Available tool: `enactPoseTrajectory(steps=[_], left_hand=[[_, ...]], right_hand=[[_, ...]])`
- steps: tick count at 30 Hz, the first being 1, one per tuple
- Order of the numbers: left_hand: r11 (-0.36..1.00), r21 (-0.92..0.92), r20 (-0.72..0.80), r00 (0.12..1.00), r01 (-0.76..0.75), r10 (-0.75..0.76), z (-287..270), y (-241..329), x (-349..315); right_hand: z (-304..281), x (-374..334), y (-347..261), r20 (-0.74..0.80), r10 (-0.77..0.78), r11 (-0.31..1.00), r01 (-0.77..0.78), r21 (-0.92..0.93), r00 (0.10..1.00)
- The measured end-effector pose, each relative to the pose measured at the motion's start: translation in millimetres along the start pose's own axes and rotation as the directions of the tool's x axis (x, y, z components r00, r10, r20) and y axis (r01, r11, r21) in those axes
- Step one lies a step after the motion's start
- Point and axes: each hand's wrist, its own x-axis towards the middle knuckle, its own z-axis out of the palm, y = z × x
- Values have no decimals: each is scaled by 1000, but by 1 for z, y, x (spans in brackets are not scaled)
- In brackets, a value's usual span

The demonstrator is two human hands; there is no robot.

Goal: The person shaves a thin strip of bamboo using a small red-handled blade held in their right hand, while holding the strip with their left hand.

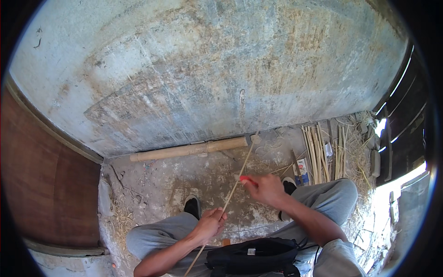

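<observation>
A long, thin, pale bamboo strip (240, 177) slants from near the wall down past my lap. My left hand (210, 226) is closed around its lower middle, with the lower end running out below the hand. My right hand (267, 189) sits higher and to the right, closed on a small red-handled tool (247, 180). The tool's short tip is beside the strip; it looks like a knife, but its blade is too small to make out. Whether the tip touches the strip I cannot tell.
A thick bamboo pole (189, 151) lies along the wall's foot. Several split bamboo strips (316, 154) lie at the right, beside a long blade (296, 167) and a blue-and-white packet (302, 171). A black bag (251, 258) rests on my lap. A brown wooden panel (50, 175) stands left.
</observation>
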Motion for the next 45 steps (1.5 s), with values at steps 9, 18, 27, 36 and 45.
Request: enactPoseTrajectory(steps=[9,18,27,36,45], left_hand=[[999,-12,76,996,40,-39,-10,-6,-8],[992,-82,161,984,94,-80,-22,-19,-6],[995,80,46,997,-60,56,-12,-10,5],[947,194,-8,965,-257,264,-16,-37,19],[778,519,-27,903,-354,429,-13,-38,13]], right_hand=[[-6,17,30,-49,80,995,-82,-50,996],[-25,42,61,-264,324,946,-317,69,909],[-4,6,0,-51,-23,921,40,387,998],[-3,-21,-14,54,-168,977,158,146,984],[-3,-18,-11,74,-129,983,118,139,989]])
